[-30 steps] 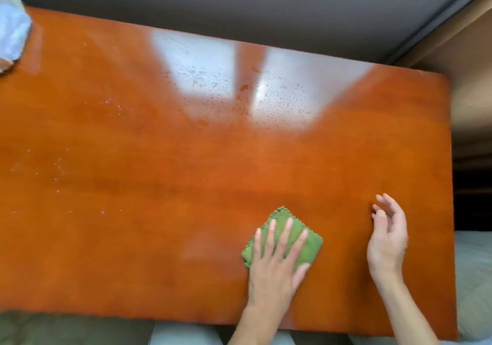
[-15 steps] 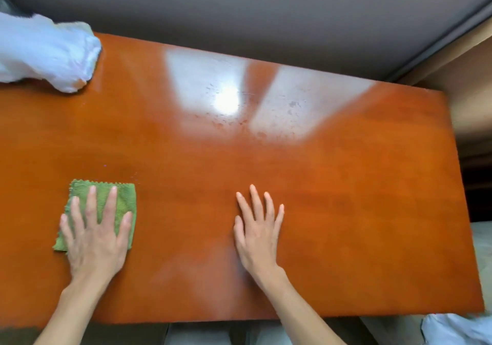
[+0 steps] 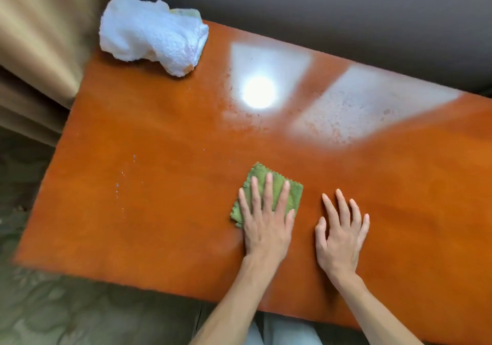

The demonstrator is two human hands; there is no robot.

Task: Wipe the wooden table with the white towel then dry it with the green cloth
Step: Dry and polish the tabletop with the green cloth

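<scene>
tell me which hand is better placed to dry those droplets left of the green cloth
Left. The left hand already presses flat on the green cloth, and the droplets lie on its side of the wooden table. The right hand rests bare on the wood, farther away.

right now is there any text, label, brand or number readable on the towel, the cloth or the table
None. The white towel, the green cloth under the left hand and the wooden table show no print, tag or number; the right hand lies flat on bare wood.
</scene>
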